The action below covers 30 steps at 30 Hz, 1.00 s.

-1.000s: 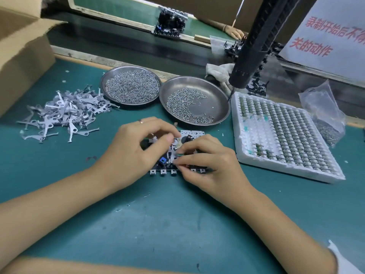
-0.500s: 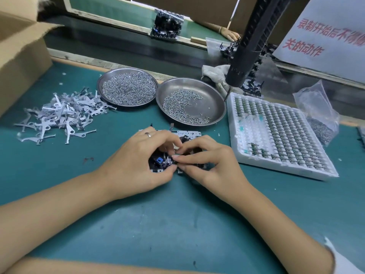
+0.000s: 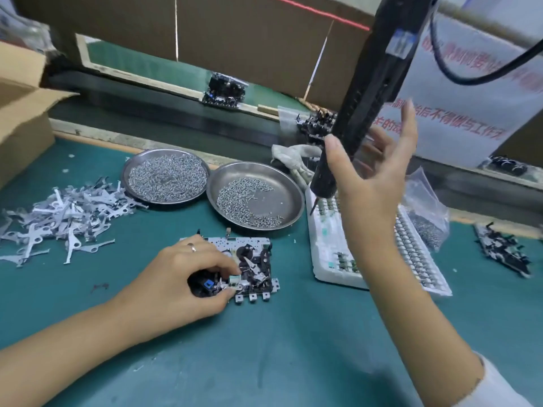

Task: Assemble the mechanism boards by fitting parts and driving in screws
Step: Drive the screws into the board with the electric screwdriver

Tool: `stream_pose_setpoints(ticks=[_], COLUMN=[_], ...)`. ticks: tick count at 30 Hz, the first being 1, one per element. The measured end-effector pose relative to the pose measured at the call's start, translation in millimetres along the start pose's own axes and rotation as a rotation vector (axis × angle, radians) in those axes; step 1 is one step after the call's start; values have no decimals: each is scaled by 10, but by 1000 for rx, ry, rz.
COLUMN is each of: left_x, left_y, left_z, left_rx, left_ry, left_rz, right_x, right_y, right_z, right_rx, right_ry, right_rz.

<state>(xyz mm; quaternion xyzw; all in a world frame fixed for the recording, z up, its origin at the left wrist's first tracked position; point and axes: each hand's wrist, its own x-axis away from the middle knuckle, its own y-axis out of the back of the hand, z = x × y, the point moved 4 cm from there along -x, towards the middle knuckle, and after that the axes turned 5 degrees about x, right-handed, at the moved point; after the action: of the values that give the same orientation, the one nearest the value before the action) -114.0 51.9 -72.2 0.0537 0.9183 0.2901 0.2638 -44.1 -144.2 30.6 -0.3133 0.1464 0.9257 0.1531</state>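
On the green mat near the front edge lies the mechanism board (image 3: 244,265), its left end pinched by the left hand (image 3: 179,277), fingers curled over the parts. Above and to the right, the right hand (image 3: 370,171), fingers spread, reaches around the hanging electric screwdriver (image 3: 361,113). Good practice: keep the board pinned flat, close firmly on the barrel, then collect a screw from the nearer dish (image 3: 288,189) before lowering the bit squarely.
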Motion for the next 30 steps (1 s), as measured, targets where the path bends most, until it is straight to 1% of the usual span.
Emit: stream_pose_setpoints(ticks=[2, 6, 12, 15, 21, 30], left_x=[-2, -5, 3, 1, 0, -26], left_y=[4, 4, 5, 6, 6, 17], left_z=[11, 7, 13, 9, 9, -17], left_rx=[22, 61, 75, 82, 85, 67], left_ry=[16, 30, 63, 66, 42, 16], left_rz=[-11, -22, -18, -15, -41, -52], right_x=[-175, -204, 321, 528, 572, 639], right_y=[-96, -282, -506, -560, -561, -644], right_z=[124, 250, 258, 258, 302, 307], right_rx=[-48, -213, -490, -588, -692, -696], right_ry=[15, -14, -97, -122, -112, -68], right_rz=[32, -17, 148, 187, 163, 177])
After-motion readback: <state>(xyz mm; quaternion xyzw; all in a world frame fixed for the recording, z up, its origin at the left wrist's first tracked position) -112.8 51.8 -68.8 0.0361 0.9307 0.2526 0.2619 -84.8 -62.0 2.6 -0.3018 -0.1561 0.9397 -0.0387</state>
